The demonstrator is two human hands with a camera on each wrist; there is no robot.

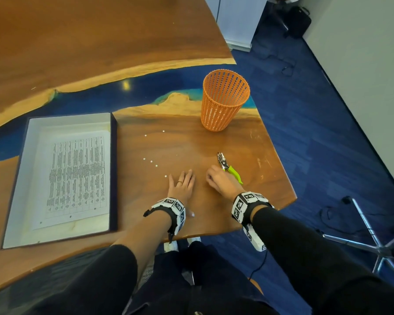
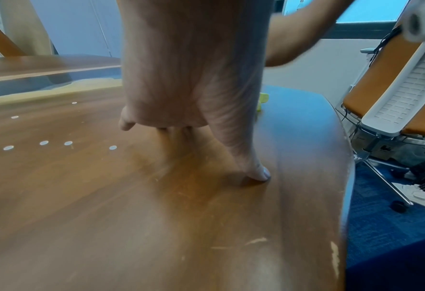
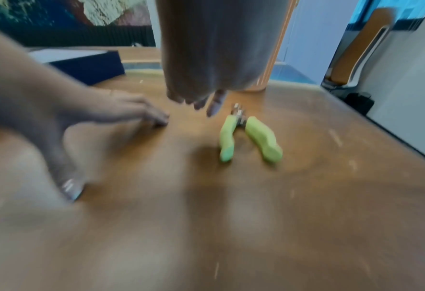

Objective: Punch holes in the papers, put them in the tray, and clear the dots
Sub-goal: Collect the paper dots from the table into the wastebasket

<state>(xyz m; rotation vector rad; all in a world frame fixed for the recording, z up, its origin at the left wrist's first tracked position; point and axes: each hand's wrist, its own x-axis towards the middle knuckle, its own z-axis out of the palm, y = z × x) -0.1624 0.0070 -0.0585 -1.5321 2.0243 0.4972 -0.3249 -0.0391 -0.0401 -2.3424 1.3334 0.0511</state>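
A dark tray (image 1: 114,169) at the left holds printed, punched papers (image 1: 77,176). Several white paper dots (image 1: 156,165) lie scattered on the wood between the tray and my hands; the left wrist view shows them as a row of dots (image 2: 68,143). My left hand (image 1: 182,180) lies flat on the table, fingers straight, just right of the nearest dot. A hole punch (image 1: 229,167) with green handles (image 3: 249,135) lies free on the table. My right hand (image 1: 212,177) hovers just left of it, fingers loosely curled, with nothing seen in them.
An orange slatted basket (image 1: 224,100) stands upright behind the punch, near the table's right edge (image 1: 280,155). An office chair base (image 1: 373,242) stands on the blue carpet at the right. Bare wood lies between the hands and the near table edge.
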